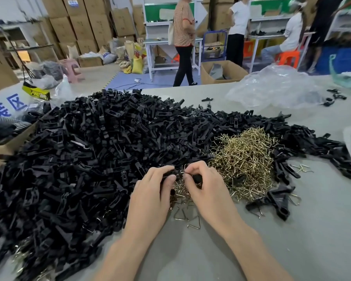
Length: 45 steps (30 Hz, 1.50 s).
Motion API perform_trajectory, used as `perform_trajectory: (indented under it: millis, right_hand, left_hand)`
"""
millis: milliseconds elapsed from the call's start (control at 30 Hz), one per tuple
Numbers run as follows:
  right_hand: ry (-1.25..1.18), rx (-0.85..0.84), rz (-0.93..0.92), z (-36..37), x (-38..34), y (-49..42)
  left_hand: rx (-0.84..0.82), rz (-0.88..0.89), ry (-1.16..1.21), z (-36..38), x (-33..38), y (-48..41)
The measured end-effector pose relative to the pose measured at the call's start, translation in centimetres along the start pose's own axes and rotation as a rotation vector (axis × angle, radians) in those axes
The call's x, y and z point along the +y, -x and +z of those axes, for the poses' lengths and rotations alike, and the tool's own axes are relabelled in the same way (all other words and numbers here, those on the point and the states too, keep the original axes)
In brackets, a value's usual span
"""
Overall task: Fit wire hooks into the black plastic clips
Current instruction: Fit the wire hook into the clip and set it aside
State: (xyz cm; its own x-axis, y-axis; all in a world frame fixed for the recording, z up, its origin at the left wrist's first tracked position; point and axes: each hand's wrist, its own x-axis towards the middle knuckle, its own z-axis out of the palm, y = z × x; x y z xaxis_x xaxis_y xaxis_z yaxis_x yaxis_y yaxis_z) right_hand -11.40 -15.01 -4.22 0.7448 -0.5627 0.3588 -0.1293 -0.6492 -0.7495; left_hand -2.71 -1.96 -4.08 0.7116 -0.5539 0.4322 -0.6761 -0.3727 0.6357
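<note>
1. Now the left hand [152, 187] curls its fingers [166, 180] round a black clip [169, 172], low over the desk [292, 240].
2. The right hand [205, 185] pinches a wire hook [183, 173] against that clip; whether it is seated, I cannot tell.
3. The clip heap [89, 142] and hook pile [243, 159] behind are huge, so most of the job looks undone.

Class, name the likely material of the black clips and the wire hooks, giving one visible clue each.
The black clips: probably moulded plastic, matt black, uniform shapes. The wire hooks: likely brass-coloured metal wire, shiny, thin, bent.
</note>
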Motion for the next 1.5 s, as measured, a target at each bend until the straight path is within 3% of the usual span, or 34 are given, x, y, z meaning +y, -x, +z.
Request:
perform_trajectory:
  millis: [433,767,833,933,1067,1133,1300,1500]
  right_hand:
    - [0.003,0.016,-0.014,-0.2,-0.2,0.2]
    - [-0.018,0.012,-0.057,-0.3,-0.7,0.3]
    - [-0.15,-0.001,-0.011,-0.4,-1.1,0.3]
    - [-0.538,-0.072,0.068,-0.8,-1.8,0.0]
    - [-0.814,-0.079,0.134,-1.3,-2.3,-0.1]
    - [-0.934,-0.047,0.198,-1.5,-2.2,-0.4]
    - [-1.125,0.098,0.345,-2.7,-1.9,-1.1]
    - [-1.095,0.082,0.374,-2.8,-1.9,-1.1]
  left_hand:
    - [0.007,-0.025,0.066,0.3,-0.6,-0.3]
    - [0.119,-0.044,0.198,0.0,-0.2,-0.4]
    - [0.146,-0.02,0.224,-0.2,0.4,-0.3]
    - [0.151,0.038,0.203,-0.3,1.6,0.1]
    - [0.103,0.039,0.269,-0.2,2.4,0.6]
    - [0.074,0.061,0.175,-0.4,2.2,0.6]
    - [-0.011,0.046,-0.334,-0.8,1.0,0.1]
    - [-0.037,0.039,-0.459,-0.1,0.5,0.0]
